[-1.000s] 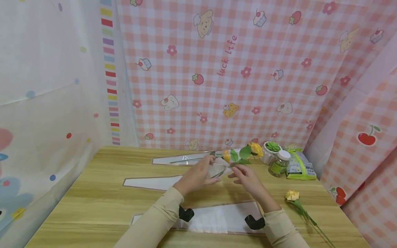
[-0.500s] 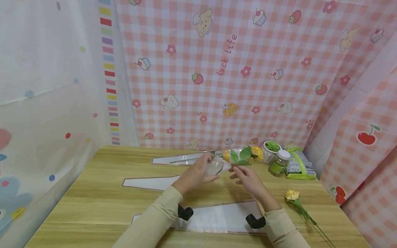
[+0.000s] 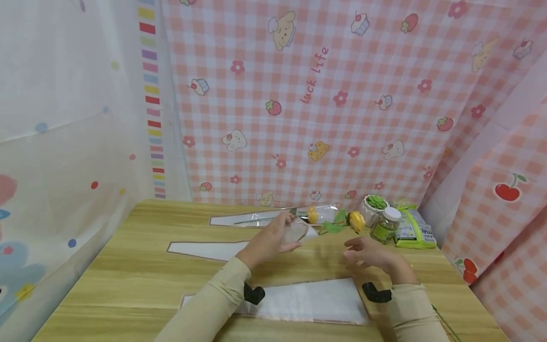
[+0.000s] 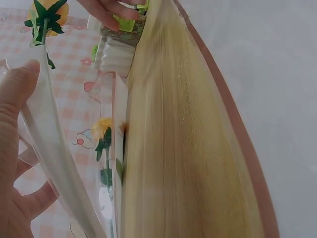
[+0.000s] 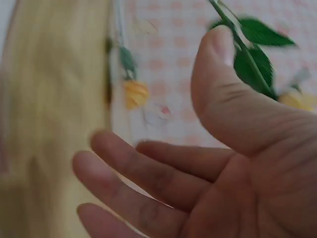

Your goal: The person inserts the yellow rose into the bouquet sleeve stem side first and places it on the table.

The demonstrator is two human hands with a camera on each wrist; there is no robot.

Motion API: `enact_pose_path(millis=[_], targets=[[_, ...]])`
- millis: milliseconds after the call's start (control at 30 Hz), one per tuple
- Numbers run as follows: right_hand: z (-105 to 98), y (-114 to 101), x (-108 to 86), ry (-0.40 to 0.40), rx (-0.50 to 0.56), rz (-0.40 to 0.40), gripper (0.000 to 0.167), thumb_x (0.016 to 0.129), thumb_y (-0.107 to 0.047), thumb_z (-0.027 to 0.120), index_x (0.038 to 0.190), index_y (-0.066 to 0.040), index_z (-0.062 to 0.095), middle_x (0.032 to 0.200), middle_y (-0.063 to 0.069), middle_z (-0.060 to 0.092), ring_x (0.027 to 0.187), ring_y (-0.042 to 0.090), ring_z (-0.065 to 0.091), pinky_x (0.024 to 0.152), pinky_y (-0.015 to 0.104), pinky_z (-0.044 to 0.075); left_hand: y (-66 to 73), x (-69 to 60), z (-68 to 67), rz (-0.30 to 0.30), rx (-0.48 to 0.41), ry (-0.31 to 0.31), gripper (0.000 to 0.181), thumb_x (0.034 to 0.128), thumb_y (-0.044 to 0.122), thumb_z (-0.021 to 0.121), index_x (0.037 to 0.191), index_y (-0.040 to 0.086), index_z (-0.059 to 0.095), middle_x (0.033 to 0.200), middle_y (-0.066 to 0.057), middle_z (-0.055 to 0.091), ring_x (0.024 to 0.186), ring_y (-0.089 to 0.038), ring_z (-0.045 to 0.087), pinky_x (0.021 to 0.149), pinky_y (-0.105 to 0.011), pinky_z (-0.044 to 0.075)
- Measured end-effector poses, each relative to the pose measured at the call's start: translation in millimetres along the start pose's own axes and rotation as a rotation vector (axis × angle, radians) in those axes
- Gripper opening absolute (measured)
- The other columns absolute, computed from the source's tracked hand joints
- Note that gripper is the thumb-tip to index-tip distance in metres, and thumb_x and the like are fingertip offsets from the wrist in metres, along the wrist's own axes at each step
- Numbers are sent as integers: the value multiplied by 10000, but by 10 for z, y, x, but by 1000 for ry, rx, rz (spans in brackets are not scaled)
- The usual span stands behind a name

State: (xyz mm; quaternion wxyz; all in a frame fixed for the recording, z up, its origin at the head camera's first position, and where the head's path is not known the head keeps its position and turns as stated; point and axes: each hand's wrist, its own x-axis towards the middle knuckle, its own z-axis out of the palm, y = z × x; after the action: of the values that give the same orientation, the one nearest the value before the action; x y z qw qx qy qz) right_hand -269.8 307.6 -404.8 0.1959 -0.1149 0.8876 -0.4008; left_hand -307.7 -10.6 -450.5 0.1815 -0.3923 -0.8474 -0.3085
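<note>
My left hand (image 3: 268, 243) grips a white and clear flower sleeve (image 3: 302, 231) above the table, its thumb pressed on the sleeve in the left wrist view. Out of the sleeve's right end sticks a yellow rose (image 3: 356, 222) with green leaves. My right hand (image 3: 372, 254) is off to the right of this rose with fingers spread and nothing held; the right wrist view shows its open palm. Farther back, a second sleeve (image 3: 252, 220) holds another yellow rose (image 3: 313, 215). A loose flower's stem (image 3: 445, 323) shows at the right; its bloom is hidden behind my right arm.
Flat white sleeves lie in the middle (image 3: 205, 248) and near the front (image 3: 316, 300) of the wooden table (image 3: 115, 280). A potted succulent (image 3: 376, 203), a white-capped jar (image 3: 386, 226) and a grey and green packet (image 3: 414, 230) stand at the back right.
My right hand has let go of the yellow rose's stem and moved right and toward me, now covering the loose flower's head. The rose has dipped slightly; my left hand keeps its place.
</note>
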Motion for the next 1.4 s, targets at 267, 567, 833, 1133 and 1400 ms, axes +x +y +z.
enact_pose_path(millis=[267,567,833,1133,1400], targets=[[-197,-35,-102,115,230,-44,808,1069,-295,528,1617,-29,-2,1503,388,336,1204,444,588,868,563,564,-11,-27,-15,-14,38,-18,662,909,346,778,1332,24,384,1237,-160,567,1012,-206,593,802,-316,566],[-133,-85,-46,143,238,-68,644,1074,-230,524,1589,-4,211,1454,364,415,1148,399,630,850,517,580,-8,-43,-22,-31,50,-56,669,908,385,771,1339,40,392,1245,-131,567,988,-180,579,768,-281,554],[-38,-139,24,157,190,-101,634,1038,-220,601,1564,-12,314,1358,306,471,1038,363,621,762,442,575,-12,-90,-41,-42,68,-75,692,900,377,780,1357,25,397,1234,-130,568,1025,-193,591,828,-317,563],[35,-199,33,193,182,-133,597,1010,-107,629,1546,-39,376,1354,270,463,1014,337,622,753,404,560,-30,-121,-21,-17,77,-67,681,869,313,823,1336,12,429,1220,-139,561,1057,-215,595,861,-342,564],[114,-231,71,239,233,-139,500,972,-92,684,1345,-6,363,1417,266,444,961,215,606,743,361,538,-12,-134,-36,18,105,-95,649,876,326,813,1304,0,450,1249,-143,544,1067,-215,592,893,-342,561]])
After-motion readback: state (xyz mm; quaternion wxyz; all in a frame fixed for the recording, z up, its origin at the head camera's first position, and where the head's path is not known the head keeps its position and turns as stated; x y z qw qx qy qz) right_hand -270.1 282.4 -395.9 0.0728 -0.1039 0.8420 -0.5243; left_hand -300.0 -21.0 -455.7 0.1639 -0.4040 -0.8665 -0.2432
